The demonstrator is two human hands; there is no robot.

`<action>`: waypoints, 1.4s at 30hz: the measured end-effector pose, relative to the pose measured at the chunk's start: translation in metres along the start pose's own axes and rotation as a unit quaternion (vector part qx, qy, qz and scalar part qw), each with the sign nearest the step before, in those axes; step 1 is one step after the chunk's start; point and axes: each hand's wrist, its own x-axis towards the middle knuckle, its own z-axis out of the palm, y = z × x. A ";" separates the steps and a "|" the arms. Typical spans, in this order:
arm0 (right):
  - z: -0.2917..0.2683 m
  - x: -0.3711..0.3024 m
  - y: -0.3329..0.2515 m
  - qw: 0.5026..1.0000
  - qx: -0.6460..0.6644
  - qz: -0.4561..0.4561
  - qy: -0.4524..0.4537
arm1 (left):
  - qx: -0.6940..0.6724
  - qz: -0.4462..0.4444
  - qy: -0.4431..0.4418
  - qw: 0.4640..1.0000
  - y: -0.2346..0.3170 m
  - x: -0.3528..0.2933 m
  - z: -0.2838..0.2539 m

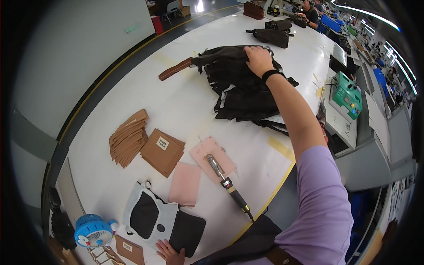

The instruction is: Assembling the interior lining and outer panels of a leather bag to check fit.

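My right hand (259, 60) reaches far over the table, its fingers curled on the top piece of a pile of dark brown, floppy bag pieces (238, 79). Some of these show frayed, pale edges, and a brown strap (175, 70) sticks out to the left. Fingers spread, my left hand (170, 254) lies at the lower edge of a flat bag piece with a light grey backing (165, 216) and black panels (189, 232). Between the hands, a hand-held heating iron (227, 183) with a metal tip and dark handle rests partly on a pink pad (211, 154).
Fanned brown pieces (130, 138) and a stack of brown squares (163, 152) lie left of the pink sheet (184, 183). A blue fan (93, 230) stands lower left. On the right sits a green machine (346, 96); dark bags (269, 37) lie at the far end.
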 end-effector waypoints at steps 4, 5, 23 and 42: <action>-0.070 -0.019 0.010 0.998 -0.005 -0.026 0.051 | -0.003 0.006 -0.012 1.000 0.004 -0.002 -0.007; -0.087 -0.034 0.006 0.999 -0.007 -0.028 0.040 | 0.011 0.004 -0.009 1.000 0.002 -0.002 -0.005; -0.117 -0.222 0.004 0.954 0.001 0.101 -0.283 | -0.005 -0.003 -0.010 1.000 0.004 0.000 -0.008; -0.068 -0.167 0.048 0.753 0.583 0.285 0.109 | -0.034 -0.003 0.017 0.999 0.008 -0.009 -0.007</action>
